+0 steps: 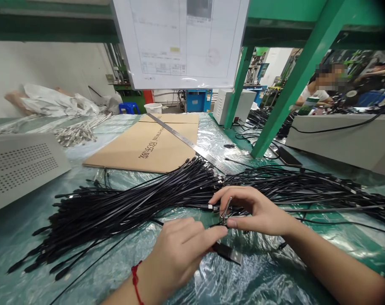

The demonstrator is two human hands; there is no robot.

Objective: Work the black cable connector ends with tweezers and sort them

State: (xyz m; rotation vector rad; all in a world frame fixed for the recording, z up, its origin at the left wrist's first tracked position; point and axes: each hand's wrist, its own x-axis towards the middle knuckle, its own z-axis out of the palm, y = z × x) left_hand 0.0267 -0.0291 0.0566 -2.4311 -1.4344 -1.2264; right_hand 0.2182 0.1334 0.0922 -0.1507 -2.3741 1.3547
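A worktable under crinkled clear film (208, 288) fills the lower view, with a slanting green post (296, 89) rising from its far right side and a white document board (157, 29) hanging above its far edge. A flat cardboard sheet (125, 150) lies on the far side, crossed by a steel ruler (176, 134). Nearer, a thick bundle of black cables (116, 207) fans out to the left, beyond the left hand, while more black cables (306, 182) spread to the right, behind the right hand. The left hand (182, 245), a red bracelet (135, 275) at its wrist, is closed on a cable whose USB plug (229, 254) sticks out beneath the index finger. The plug's long axis runs rightward and slightly toward the wearer, its bare metal end pointing away from the left palm; that hand is the nearer one, and the right hand lies above and beyond it. The right hand (256, 212) arches inward, thumb and forefinger pinching a small metal piece (227, 207), one slim leg of it standing steeply upward. The two hands' fingertips all but meet there; what exactly the metal piece is, I cannot tell.
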